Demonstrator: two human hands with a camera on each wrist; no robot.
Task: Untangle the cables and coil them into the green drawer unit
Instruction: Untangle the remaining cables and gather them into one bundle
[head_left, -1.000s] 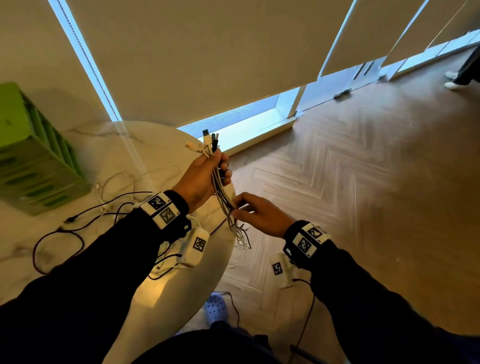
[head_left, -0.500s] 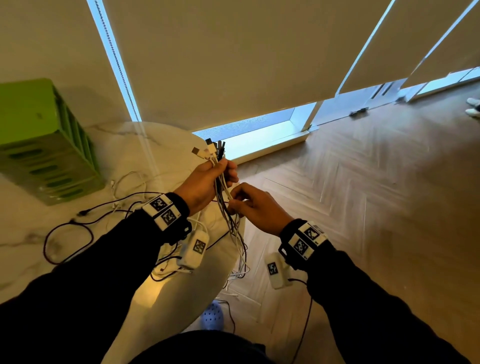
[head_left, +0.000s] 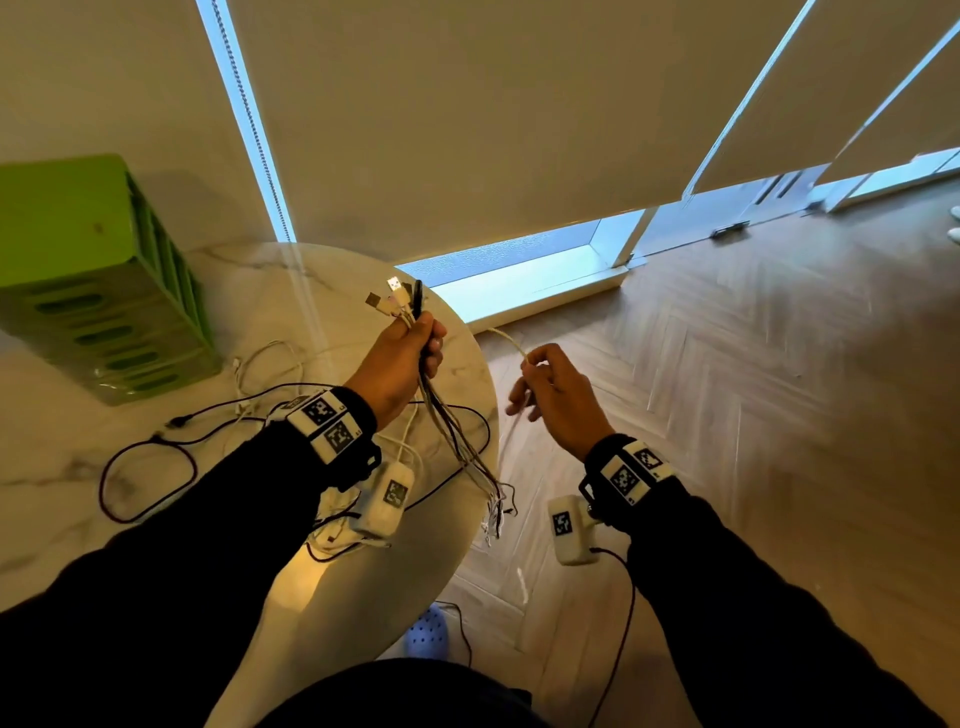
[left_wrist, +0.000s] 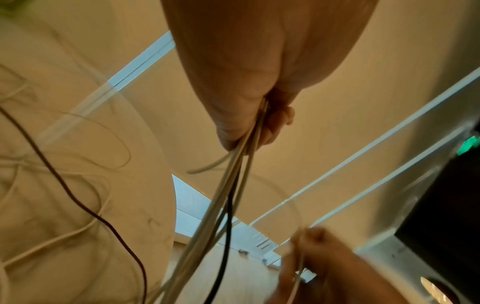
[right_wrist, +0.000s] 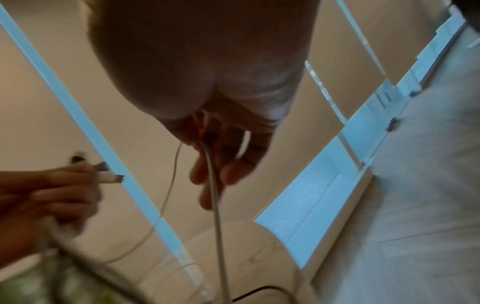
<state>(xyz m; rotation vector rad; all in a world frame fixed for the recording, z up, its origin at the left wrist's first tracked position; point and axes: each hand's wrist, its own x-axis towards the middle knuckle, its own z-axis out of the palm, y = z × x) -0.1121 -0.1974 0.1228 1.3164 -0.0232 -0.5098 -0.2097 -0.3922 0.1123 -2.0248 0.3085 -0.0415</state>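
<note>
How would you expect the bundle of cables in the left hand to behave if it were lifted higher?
Probably floppy: below the left hand the cable bundle droops and splays. Likely light, since one fist holds it. The loose ends may snag the black cable on the table.

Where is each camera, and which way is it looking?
Head: on the head, looking down at the table, left hand, right hand, both sleeves.
Left wrist: looks along the left hand's palm at its cable bundle.
Right wrist: looks along the right hand at its white cable.
All show the bundle.
</note>
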